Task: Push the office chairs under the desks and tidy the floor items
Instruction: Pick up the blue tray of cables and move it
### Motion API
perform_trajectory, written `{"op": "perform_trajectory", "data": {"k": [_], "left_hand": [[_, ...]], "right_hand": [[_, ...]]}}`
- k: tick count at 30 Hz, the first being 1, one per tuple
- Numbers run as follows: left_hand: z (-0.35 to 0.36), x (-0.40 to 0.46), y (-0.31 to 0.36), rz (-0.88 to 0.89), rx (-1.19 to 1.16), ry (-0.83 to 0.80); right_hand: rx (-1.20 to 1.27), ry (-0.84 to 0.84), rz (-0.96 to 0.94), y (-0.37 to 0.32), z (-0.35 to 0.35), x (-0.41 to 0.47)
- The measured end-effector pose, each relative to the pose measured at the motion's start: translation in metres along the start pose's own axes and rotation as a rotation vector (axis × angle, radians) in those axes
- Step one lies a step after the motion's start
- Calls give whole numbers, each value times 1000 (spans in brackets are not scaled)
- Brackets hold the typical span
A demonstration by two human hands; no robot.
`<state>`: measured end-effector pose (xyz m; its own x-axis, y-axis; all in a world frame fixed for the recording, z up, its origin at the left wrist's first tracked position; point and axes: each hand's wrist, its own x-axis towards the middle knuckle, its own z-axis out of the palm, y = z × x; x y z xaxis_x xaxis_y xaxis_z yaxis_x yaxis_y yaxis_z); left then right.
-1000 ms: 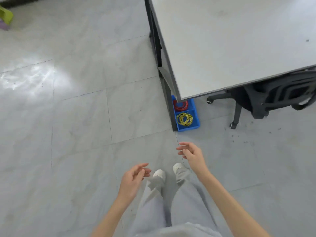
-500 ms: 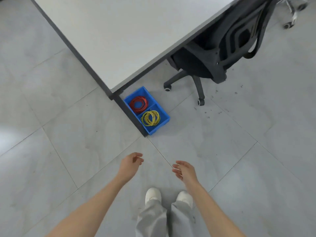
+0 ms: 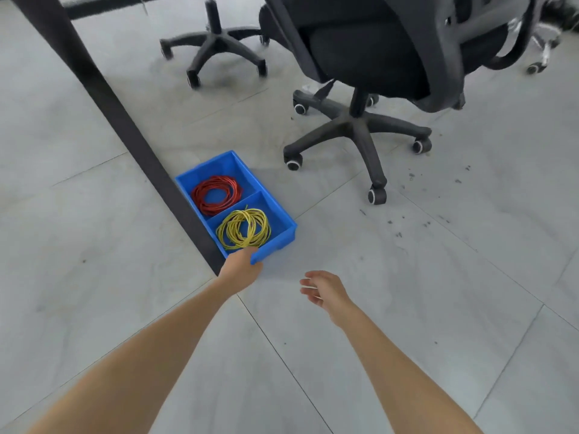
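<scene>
The right hand (image 3: 326, 291) hung loosely curled above the floor, its grip holding nothing. The left hand (image 3: 241, 267) gripped the near corner of the blue tray (image 3: 283, 222), which sat on the floor against the table leg (image 3: 125, 130). Beyond stood a black office chair (image 3: 376, 57).

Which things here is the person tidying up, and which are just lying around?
Part of the job:
- blue bin, gripped at its near corner by the left hand
- red wire coil and yellow wire coil inside it
- black office chair
- second chair's base
- right hand, free

Just there:
- desk leg
- dark specks on the floor
</scene>
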<state>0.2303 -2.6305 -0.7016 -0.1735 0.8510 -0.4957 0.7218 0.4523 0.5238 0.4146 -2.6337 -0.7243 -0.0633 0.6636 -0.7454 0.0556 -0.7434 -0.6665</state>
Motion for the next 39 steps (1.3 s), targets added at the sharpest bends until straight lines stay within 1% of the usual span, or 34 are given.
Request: {"op": "perform_trajectory", "data": {"k": [2, 5, 10, 14, 18, 20, 23, 27, 28, 31, 33, 34, 35, 36, 38, 39], "left_hand": [[18, 31, -18, 30, 100, -31], [36, 59, -37, 71, 213, -84], [39, 55, -48, -5, 310, -98], [42, 51, -45, -20, 315, -26], [65, 34, -39, 57, 286, 6], [81, 16, -30, 95, 242, -19], [109, -14, -12, 137, 196, -121], [152, -55, 7, 226, 110, -334], [163, -65, 12, 240, 64, -399], [191, -84, 24, 216, -122, -625], [202, -87, 31, 227, -207, -737], [203, -86, 35, 246, -251, -748], [202, -83, 38, 265, -295, -717], [198, -78, 42, 281, -337, -651], [185, -64, 46, 305, -394, -441], [176, -56, 44, 315, -384, -299]], "right_hand": [[-14, -33, -28, 13, 1, 27], [0, -63, -26, 32, -4, 43], [14, -92, 30, 60, -23, 31], [51, -49, 21, 67, -37, 35], [88, 4, 3, 73, -40, 49], [98, 23, -6, 74, -40, 49], [128, 59, -32, 76, -44, 41], [117, 107, -63, 93, -63, 28], [122, 149, -72, 103, -70, 25], [132, 397, -73, 135, -101, 16], [102, 475, -75, 148, -121, 9], [94, 492, -78, 151, -130, 7], [89, 508, -79, 150, -137, 6], [87, 526, -84, 148, -144, 6], [79, 569, -106, 137, -154, 12], [67, 593, -119, 131, -158, 18]]}}
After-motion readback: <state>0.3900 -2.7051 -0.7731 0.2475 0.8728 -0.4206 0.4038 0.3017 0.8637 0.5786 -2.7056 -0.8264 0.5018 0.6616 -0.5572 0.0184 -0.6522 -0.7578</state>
